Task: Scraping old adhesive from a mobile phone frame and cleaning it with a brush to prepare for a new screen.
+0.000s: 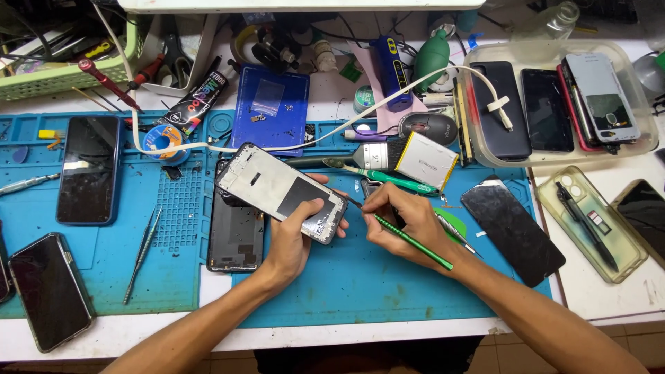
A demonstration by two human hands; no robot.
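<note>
Two hands at work over a blue mat [360,277]. Left hand [294,239] closed around an opened phone [280,190], thumb on top, holding it tilted above the mat; its bared inside shows a pale metal frame and a dark patch. Right hand [405,218] pinched shut on a green screwdriver [405,239], tip at the phone's lower corner. Black back cover [235,235] lying just under the phone. Farther right, a clear tray [648,135] holding several phones side by side. Beyond, a small blue board [271,111] bearing a clear plastic bag.
</note>
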